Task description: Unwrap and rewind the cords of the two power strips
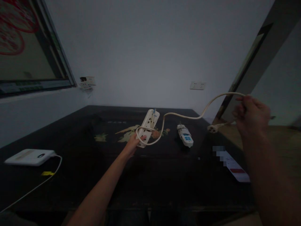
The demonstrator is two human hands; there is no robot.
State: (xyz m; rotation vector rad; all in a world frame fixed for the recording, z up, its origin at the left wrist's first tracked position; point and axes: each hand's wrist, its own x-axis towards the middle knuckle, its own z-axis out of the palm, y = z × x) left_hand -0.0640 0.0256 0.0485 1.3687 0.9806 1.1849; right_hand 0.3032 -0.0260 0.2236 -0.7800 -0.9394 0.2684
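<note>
Two hands (pixel 133 145) (pixel 254 114) hold power strip (pixel 147 122) and cord (pixel 183 116) — table (pixel 164 179) lettering (pixel 117 122) blurred.

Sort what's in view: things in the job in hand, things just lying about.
Being handled:
Power strip, in the left grip
Cord, in the right grip
Plug, at the cord's end

Apparently just lying on the table:
Bundled white device
White box with cable
Yellow tag
Flat red-banded item
</note>
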